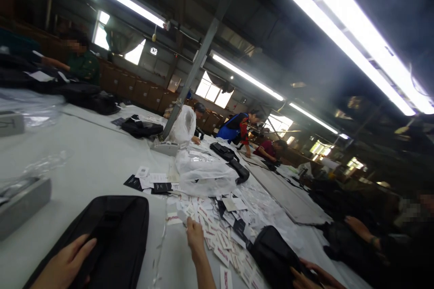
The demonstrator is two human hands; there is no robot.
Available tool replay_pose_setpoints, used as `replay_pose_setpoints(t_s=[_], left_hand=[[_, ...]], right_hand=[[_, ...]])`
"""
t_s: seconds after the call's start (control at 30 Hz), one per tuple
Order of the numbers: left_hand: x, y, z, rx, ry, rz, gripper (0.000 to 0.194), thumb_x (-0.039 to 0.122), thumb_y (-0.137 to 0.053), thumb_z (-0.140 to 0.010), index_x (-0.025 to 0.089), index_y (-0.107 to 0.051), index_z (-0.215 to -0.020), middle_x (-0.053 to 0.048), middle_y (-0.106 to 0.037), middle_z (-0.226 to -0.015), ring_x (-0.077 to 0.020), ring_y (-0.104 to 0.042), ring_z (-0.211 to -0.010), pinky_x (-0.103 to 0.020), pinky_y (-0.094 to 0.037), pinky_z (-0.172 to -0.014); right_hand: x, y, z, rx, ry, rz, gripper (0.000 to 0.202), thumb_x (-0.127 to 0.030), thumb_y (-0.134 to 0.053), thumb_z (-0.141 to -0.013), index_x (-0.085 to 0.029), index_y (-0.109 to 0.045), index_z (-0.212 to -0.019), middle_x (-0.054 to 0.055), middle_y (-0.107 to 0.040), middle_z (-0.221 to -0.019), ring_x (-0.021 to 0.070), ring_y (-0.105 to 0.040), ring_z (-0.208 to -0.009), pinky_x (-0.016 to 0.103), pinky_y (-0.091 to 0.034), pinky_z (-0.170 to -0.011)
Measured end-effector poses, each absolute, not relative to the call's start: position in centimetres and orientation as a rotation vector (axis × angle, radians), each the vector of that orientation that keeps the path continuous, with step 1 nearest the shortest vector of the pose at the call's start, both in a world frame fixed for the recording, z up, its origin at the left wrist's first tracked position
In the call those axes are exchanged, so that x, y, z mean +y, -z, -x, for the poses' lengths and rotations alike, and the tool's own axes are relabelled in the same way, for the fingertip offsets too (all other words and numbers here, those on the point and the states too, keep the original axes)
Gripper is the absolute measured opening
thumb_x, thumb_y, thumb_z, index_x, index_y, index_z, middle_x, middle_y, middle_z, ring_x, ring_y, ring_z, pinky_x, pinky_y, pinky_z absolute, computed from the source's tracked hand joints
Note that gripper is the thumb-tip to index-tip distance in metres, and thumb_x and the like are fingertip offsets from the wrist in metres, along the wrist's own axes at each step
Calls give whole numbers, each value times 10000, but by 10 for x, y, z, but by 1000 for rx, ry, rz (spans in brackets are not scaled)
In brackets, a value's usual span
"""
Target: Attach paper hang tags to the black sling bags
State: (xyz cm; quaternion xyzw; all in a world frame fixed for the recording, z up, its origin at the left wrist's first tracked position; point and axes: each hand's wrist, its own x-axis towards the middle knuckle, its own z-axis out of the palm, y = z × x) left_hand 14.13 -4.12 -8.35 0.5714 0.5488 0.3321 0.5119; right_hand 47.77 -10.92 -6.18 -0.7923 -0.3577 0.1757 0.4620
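Black bag (125, 235) lies nearest, between 7 and 8 o'clock of the view, on the white table (95, 153). At 8 o'clock the left hand (64, 264) holds it from above, with bent fingers kept narrow on the dark cloth. At 6 o'clock the right hand (195, 235) is over the edge of the loose tags (217, 230). Its thumb and finger are near each other beside a small pale piece, but the view is blurred, so I cannot tell if they pinch it.

As far as I can judge, this work is somewhere in its middle. The bag has its full shape and lies flat, and no tag can be seen on its visible side. The tags are spread in a loose heap, many with red print, so plenty of them are unused. More cards (162, 187), dark and white, lie apart from the bag, at about 8 o'clock from the centre.

Just below the centre, toward 6 o'clock, clear plastic (206, 174) is heaped beside the tags. At 5 o'clock another person's hands (303, 275) are on a second bag (276, 250). How many bags are finished, the picture does not tell.
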Motion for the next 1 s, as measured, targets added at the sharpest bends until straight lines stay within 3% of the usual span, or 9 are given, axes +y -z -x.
replay_pose_setpoints(t_s=[0.1, 0.23, 0.33, 0.43, 0.57, 0.63, 0.83, 1.0], left_hand=[[-40, 66, -135, 1189, -713, -1275, 396, 514, -529, -736, 199, -618, -957, -13, -680, -660, -234, -654, -531, -305, -530, -511], [-43, 47, -132, 1039, -726, -1205, 389, 504, -596, -700, 169, -611, -896, -30, -668, -674, -199, -630, -512, -276, -502, -469], [-42, 36, -129, 967, -738, -1111, 407, 523, -590, -708, 151, -581, -871, -35, -650, -660, -154, -589, -454, -242, -454, -412], [-35, 21, -122, 868, -766, -1028, 391, 511, -595, -718, 153, -540, -863, -21, -633, -653, -120, -557, -432, -216, -425, -392], [-22, -1, -117, 729, -753, -983, 369, 503, -599, -732, 172, -477, -841, 21, -598, -604, -87, -515, -395, -177, -379, -359], [-18, -12, -119, 663, -719, -1015, 374, 498, -621, -716, 169, -484, -829, 28, -594, -590, -80, -504, -379, -170, -369, -349], [-20, -14, -129, 555, -569, -1149, 398, 527, -617, -721, 143, -551, -800, 1, -618, -574, -97, -520, -364, -173, -358, -322], [-24, 22, -124, 703, -514, -1070, 499, 627, -631, -654, 145, -518, -717, -23, -633, -558, -104, -527, -354, -171, -360, -317]], right_hand=[[-108, 50, -451, -902, -607, 1826, 404, -489, -414, -810, -161, -610, -679, -11, -484, -515, 130, -475, -496, 238, -376, -489], [-111, 36, -398, -951, -875, 1609, 403, -473, -602, -699, -163, -635, -954, 10, -605, -735, 113, -552, -633, 233, -453, -616], [-112, 26, -363, -941, -1036, 1523, 378, -444, -668, -653, -147, -645, -886, 16, -614, -693, 98, -535, -554, 203, -411, -516], [-107, 18, -340, -975, -1074, 1553, 321, -405, -640, -677, -146, -659, -867, -13, -578, -549, 65, -413, -388, 181, -257, -378], [-95, 11, -314, -1031, -1130, 1574, 155, -286, -625, -648, -136, -642, -614, -25, -518, -415, 53, -351, -322, 183, -195, -343], [-89, 9, -298, -1044, -1173, 1562, 165, -260, -602, -648, -135, -608, -541, -22, -500, -387, 50, -345, -308, 181, -183, -335], [-68, 14, -254, -903, -1263, 1385, 253, -390, -512, -727, -153, -570, -662, -27, -498, -456, 64, -396, -350, 182, -236, -349], [-61, 27, -247, -776, -1277, 1326, 196, -350, -570, -678, -174, -499, -628, -63, -409, -428, 60, -376, -341, 178, -188, -342]])
